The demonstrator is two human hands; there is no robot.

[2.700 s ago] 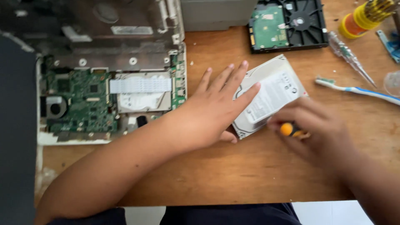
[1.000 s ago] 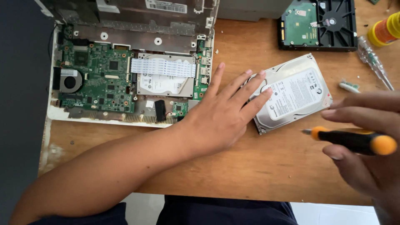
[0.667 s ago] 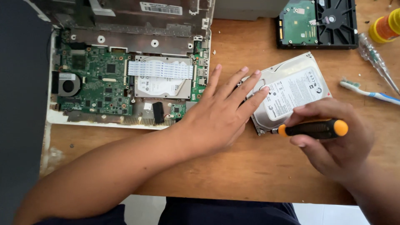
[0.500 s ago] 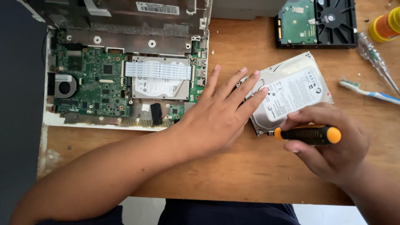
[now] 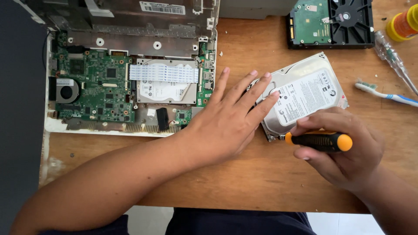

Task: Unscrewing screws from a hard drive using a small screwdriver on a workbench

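A silver hard drive [image 5: 305, 93] with a white label lies tilted on the wooden desk [image 5: 244, 182]. My left hand [image 5: 230, 117] rests flat with its fingers spread, the fingertips pressing on the drive's left edge. My right hand [image 5: 344, 150] grips a screwdriver [image 5: 320, 141] with a black and orange handle, held level. Its tip touches the drive's near left corner.
An opened laptop [image 5: 130, 82] with a bare green circuit board and a fan lies at the left. A second hard drive [image 5: 331, 21], board side up, sits at the back. A clear-handled screwdriver [image 5: 394, 58], a toothbrush [image 5: 385, 93] and a yellow and orange container [image 5: 402, 24] lie at the right.
My right hand has brought the screwdriver in from the right and set its tip against the drive's near corner. My left hand has stayed on the drive.
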